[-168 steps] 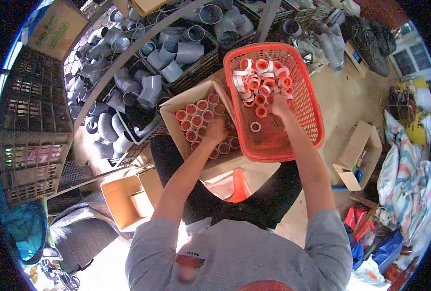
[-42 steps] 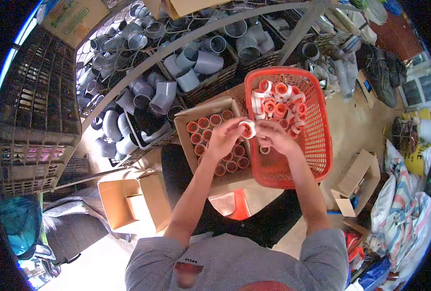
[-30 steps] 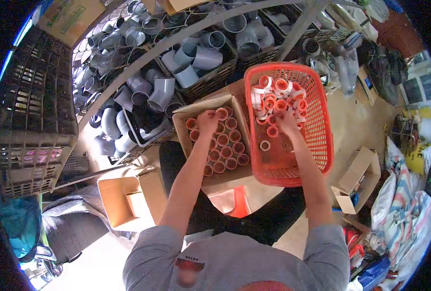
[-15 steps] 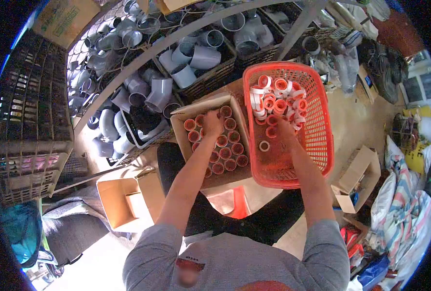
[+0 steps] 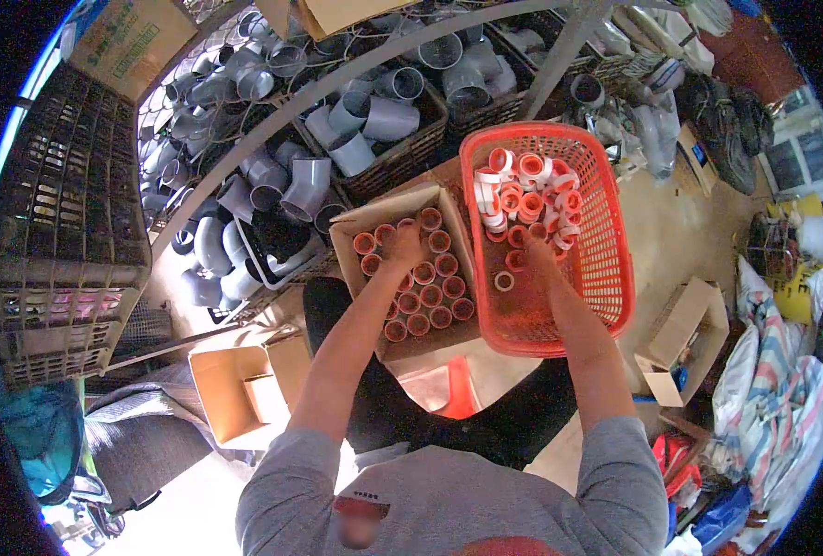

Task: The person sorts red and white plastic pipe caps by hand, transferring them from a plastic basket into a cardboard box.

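My left hand (image 5: 402,246) is in the cardboard box (image 5: 384,349), fingers curled down among upright round fittings (image 5: 432,294) set in rows. Whatever its fingertips hold is hidden beneath the hand. My right hand (image 5: 540,254) is inside the red plastic basket (image 5: 491,335), its fingers closed at a short pipe fitting (image 5: 538,232) at the near side of the heap. The heaped fittings (image 5: 530,167) are white outside and orange-red inside. A pale ring (image 5: 503,281) lies apart on the basket floor, left of my right forearm.
Crates of grey pipe elbows (image 5: 306,188) stand beyond the box, behind a curved metal bar (image 5: 356,67). An open carton (image 5: 235,394) sits at the left, another carton (image 5: 682,338) at the right. A dark crate stack (image 5: 69,232) rises at far left.
My left hand has shifted slightly left and lower within the box. My right hand has moved only a little, staying at the near side of the heap. The whole view has shifted slightly.
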Motion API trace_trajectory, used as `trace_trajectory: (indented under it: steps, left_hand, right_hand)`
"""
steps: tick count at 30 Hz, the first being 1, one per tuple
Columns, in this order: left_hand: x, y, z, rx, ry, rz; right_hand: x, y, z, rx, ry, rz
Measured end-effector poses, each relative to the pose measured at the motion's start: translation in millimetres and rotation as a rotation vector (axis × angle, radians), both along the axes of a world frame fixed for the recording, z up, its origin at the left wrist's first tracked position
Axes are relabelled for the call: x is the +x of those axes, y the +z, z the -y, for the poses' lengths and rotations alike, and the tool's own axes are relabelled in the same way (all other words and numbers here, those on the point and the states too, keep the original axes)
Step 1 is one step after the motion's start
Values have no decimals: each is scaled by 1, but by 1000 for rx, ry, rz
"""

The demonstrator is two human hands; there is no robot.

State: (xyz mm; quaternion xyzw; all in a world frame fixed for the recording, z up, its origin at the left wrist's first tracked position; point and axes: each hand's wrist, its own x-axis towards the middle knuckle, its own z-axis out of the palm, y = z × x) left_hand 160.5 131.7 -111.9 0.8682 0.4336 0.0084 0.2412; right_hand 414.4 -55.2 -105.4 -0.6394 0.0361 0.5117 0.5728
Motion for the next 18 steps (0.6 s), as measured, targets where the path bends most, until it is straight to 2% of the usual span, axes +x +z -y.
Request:
trace_trajectory:
  steps: [1, 3, 4, 6, 7, 9, 10, 12, 13, 15, 16, 18]
  left_hand:
    - [-1, -5, -2, 1, -1, 2]
    - [-3, -13, -9, -105, -94, -162]
    - [-1, -28, -14, -103, -92, -161]
    - [3, -51, -24, -51, -117, -226]
    - [4, -32, -25, -48, -114, -226]
    - [7, 21, -23, -161, -125, -316]
    - [5, 21, -22, -157, -121, -315]
    - [2, 21, -19, -77, -118, -79]
    - [2, 18, -20, -78, -120, -80]
    - [4, 4, -19, -113, -184, -267]
    - [4, -10, -19, -113, -186, -265]
    - [4, -38, -19, -124, -233, -175]
  right_hand:
    - [1, 8, 2, 1, -1, 2]
    - [2, 23, 4, -173, 500, 608]
    - [1, 20, 3, -170, 501, 609]
    - [-1, 5, -4, -145, 109, 197]
    - [28, -41, -12, -141, 111, 199]
    - [55, -133, 14, -26, 623, 738]
    - [50, -120, 12, -22, 625, 740]
    - [41, -82, 13, -170, 989, 1473]
    - [33, -57, 12, -171, 987, 1471]
    - [13, -2, 7, -265, 927, 1220]
    - [16, -8, 9, -267, 926, 1221]
    - [22, -18, 13, -262, 921, 1522]
